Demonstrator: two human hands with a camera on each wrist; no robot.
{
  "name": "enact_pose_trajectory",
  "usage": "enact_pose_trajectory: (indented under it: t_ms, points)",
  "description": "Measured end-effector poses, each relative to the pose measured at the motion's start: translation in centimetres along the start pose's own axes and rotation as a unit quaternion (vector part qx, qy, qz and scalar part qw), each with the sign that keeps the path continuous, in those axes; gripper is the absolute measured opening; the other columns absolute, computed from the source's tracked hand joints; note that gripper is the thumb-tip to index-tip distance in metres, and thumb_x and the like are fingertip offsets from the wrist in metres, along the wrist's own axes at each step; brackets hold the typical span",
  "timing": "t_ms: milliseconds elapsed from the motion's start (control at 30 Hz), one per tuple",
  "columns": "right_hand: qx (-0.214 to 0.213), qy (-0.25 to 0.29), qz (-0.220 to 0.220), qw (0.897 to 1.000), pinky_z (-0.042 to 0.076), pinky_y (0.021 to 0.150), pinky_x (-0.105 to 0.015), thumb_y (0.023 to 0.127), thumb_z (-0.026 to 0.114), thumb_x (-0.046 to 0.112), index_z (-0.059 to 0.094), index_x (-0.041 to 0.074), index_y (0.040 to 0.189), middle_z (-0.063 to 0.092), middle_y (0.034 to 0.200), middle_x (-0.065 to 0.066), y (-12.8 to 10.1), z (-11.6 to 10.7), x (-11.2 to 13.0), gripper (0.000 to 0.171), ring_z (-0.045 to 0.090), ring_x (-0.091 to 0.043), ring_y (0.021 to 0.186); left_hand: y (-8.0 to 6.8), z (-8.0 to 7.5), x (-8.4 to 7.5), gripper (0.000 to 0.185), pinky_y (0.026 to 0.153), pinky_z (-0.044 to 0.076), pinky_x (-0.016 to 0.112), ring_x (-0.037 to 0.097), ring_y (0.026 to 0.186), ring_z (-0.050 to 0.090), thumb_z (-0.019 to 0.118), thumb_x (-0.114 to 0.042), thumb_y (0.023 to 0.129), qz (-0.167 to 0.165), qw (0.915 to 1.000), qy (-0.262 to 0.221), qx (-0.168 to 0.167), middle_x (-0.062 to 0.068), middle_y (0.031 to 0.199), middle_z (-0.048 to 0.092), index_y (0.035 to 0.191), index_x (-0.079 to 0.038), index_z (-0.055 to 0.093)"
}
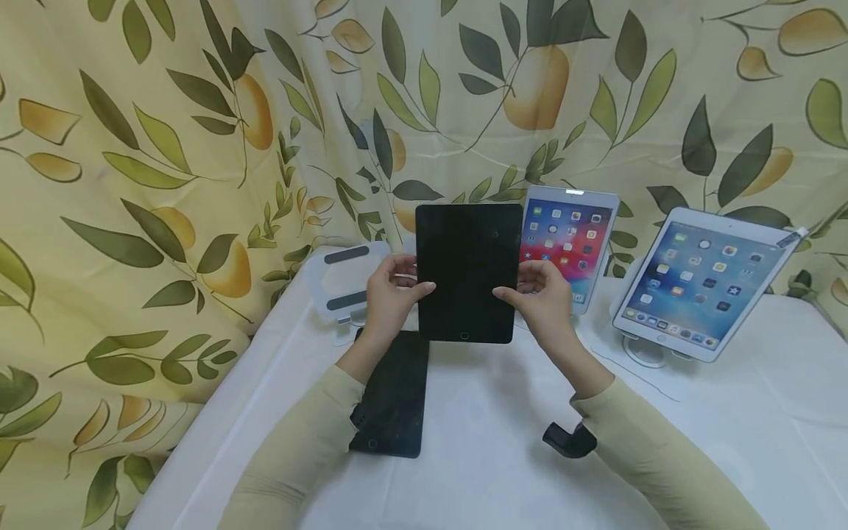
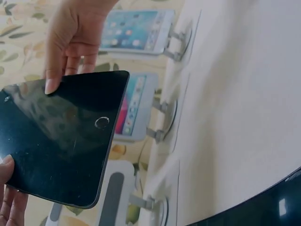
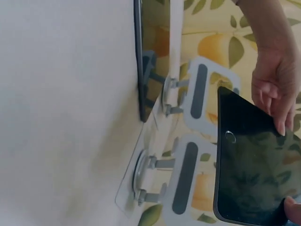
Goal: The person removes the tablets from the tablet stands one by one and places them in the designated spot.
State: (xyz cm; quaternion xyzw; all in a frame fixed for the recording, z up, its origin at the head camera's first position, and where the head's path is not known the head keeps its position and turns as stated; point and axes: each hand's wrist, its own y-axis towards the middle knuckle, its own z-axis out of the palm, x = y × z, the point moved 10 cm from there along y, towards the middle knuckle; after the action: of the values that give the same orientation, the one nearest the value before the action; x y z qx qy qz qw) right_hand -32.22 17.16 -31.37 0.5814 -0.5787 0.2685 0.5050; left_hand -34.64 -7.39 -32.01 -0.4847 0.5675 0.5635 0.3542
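Head view: a dark tablet [image 1: 467, 272], screen off, held upright above the white table [image 1: 503, 442], home button at its lower edge; left hand [image 1: 391, 298] clamped on the tablet's left edge, thumb across the glass, fingers behind; right hand [image 1: 545, 298] clamped on the tablet's right edge in the same way. Below and left of the dark tablet, a second black tablet [image 1: 392, 394] lying flat on the table, partly under the left forearm. Behind the dark tablet to its left, an empty white stand [image 1: 344, 283] with two dark pads. Just right of the dark tablet, partly hidden by it, a small lit tablet [image 1: 570, 235] on a stand; further right, well apart, a larger lit tablet [image 1: 702, 283] tilted back on a stand. Leaf-patterned curtain [image 1: 165, 147] behind all. Left wrist view: the dark tablet [image 2: 61, 141] fills the lower left, round button visible; the opposite hand [image 2: 70, 37] pinches its upper edge, thumb tip on the glass; the left hand's fingers [image 2: 9, 207] show at the tablet's lower corner. Beyond the tablet, the two lit tablets and a stand in a row. Right wrist view: the dark tablet [image 3: 256, 165] at lower right, curtain reflected in its glass; the opposite hand [image 3: 277, 89] grips its upper edge; two white stands [image 3: 193, 141] just beyond it, on the table.
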Motion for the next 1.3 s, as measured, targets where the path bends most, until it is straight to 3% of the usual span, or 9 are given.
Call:
enact_pose_trajectory:
  t_ms: [233, 467, 967, 1133, 1300]
  points:
    - [0.019, -0.038, 0.002, 0.999, 0.046, 0.07, -0.008, 0.081, 0.075, 0.018, 0.052, -0.001, 0.118, 0.061, 0.108, -0.016, -2.1, -0.9, 0.3, 0.048, 0.056, -0.017, 0.085, -1.8, 0.6, 0.1, 0.043, 0.067, 0.05, 0.021, 0.019, 0.079, 0.061, 0.078, 0.002, 0.072, -0.025, 0.999, -0.01, 0.034, 0.013, 0.097, 0.061, 0.111, -0.002, 0.059]
    - [0.036, -0.051, -0.008, 0.998, 0.051, 0.064, -0.015, 0.08, 0.076, 0.016, 0.053, 0.001, 0.119, 0.063, 0.101, -0.016, -3.9, -1.7, -0.4, 0.048, 0.057, -0.005, 0.072, -3.5, 1.4, 0.7, 0.042, 0.065, 0.053, 0.024, 0.017, 0.078, 0.06, 0.078, 0.0, 0.073, -0.04, 0.996, -0.003, 0.08, 0.012, 0.097, 0.059, 0.111, -0.002, 0.059]
    - [0.067, -0.044, 0.053, 0.995, 0.055, 0.061, -0.023, 0.078, 0.079, 0.017, 0.052, 0.004, 0.116, 0.06, 0.097, -0.015, -7.7, -3.1, -3.4, 0.049, 0.06, -0.008, 0.066, -7.2, 3.2, 2.5, 0.045, 0.061, 0.056, 0.028, 0.013, 0.076, 0.06, 0.078, 0.001, 0.073, -0.059, 0.985, 0.013, 0.162, 0.012, 0.095, 0.058, 0.112, -0.001, 0.058]
    - [0.084, -0.057, 0.093, 0.99, 0.055, 0.061, -0.024, 0.078, 0.078, 0.017, 0.05, 0.002, 0.118, 0.06, 0.099, -0.016, -8.4, -3.2, -5.0, 0.051, 0.061, -0.008, 0.067, -8.1, 4.0, 2.6, 0.043, 0.06, 0.057, 0.028, 0.015, 0.079, 0.06, 0.075, 0.003, 0.076, -0.05, 0.9784, 0.036, 0.197, 0.014, 0.096, 0.058, 0.114, 0.001, 0.055]
    - [0.101, -0.065, 0.133, 0.984, 0.056, 0.061, -0.025, 0.078, 0.078, 0.016, 0.048, 0.001, 0.121, 0.061, 0.1, -0.016, -9.1, -3.0, -6.2, 0.055, 0.061, -0.011, 0.069, -8.7, 4.4, 2.8, 0.042, 0.061, 0.057, 0.027, 0.015, 0.079, 0.061, 0.074, 0.001, 0.077, -0.064, 0.9709, 0.057, 0.224, 0.013, 0.097, 0.06, 0.114, 0.002, 0.055]
